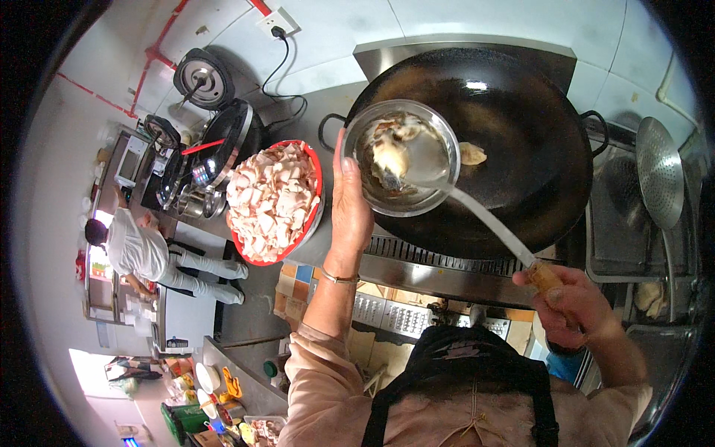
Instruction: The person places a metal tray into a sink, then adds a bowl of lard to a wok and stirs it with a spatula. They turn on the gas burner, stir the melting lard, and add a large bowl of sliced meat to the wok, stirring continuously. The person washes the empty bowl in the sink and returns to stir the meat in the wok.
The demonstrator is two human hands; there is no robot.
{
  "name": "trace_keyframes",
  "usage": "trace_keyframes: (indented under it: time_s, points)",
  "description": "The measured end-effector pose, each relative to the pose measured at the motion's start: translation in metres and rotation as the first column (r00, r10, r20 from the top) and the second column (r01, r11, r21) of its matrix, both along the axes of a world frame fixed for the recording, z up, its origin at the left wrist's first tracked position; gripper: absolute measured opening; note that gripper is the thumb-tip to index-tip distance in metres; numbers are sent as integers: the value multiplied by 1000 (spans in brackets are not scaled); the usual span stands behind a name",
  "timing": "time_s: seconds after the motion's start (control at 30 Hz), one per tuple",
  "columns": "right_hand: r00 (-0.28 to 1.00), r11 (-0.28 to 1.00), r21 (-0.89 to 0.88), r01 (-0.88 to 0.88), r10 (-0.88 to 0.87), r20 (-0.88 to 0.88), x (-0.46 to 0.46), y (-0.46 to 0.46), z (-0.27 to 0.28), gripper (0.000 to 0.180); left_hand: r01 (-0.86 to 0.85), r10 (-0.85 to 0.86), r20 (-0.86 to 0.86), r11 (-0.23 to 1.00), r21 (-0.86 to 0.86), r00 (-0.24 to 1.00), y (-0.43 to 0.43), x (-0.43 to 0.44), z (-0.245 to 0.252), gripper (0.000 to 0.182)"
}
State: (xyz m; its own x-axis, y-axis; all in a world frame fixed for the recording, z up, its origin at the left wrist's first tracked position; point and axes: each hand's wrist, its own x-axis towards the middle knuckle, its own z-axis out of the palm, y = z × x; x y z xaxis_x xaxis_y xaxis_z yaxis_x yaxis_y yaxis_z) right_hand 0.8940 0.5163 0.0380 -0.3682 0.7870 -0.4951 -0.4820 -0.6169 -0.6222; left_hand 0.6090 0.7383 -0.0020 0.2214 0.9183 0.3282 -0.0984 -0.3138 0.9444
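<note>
My left hand grips the rim of a round clear bowl, held over the left side of a large black wok. Inside the bowl is a pale, whitish lump of food, with darker bits around it. A ladle reaches into the bowl, its wooden handle held in my right hand. One pale piece of food lies on the wok's dark surface, just right of the bowl. The ladle's head is partly blurred among the bowl's contents.
A red-rimmed basin heaped with pale cut meat stands left of the wok. To the right, a perforated skimmer leans over a metal tray. Lidded pans stand further left. A person in white works at the far counter.
</note>
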Motion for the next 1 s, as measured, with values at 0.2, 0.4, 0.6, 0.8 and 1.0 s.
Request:
trace_keyframes:
  time_s: [0.2, 0.4, 0.6, 0.8, 1.0]
  points:
    - [954, 974, 206, 97, -150, 259, 7, -1, 21, 58, 121, -31, 319, 956, -267, 947, 13, -14, -14, 62]
    - [235, 783, 476, -401, -414, 879, 29, 17, -8, 50, 78, 22, 385, 968, -240, 923, 3, -13, 0, 59]
    - [-327, 740, 3, -672, -301, 896, 38, 31, -11, 55, 22, 45, 298, 976, -218, 954, -12, -14, 11, 63]
    - [-179, 721, 240, -650, -452, 874, 55, 31, -21, 60, -71, 96, 144, 982, -173, 985, -13, -14, 13, 61]
    - [217, 893, 264, -365, -194, 957, 40, 10, 11, 51, -177, 182, 32, 977, -115, 983, -18, -13, 12, 59]
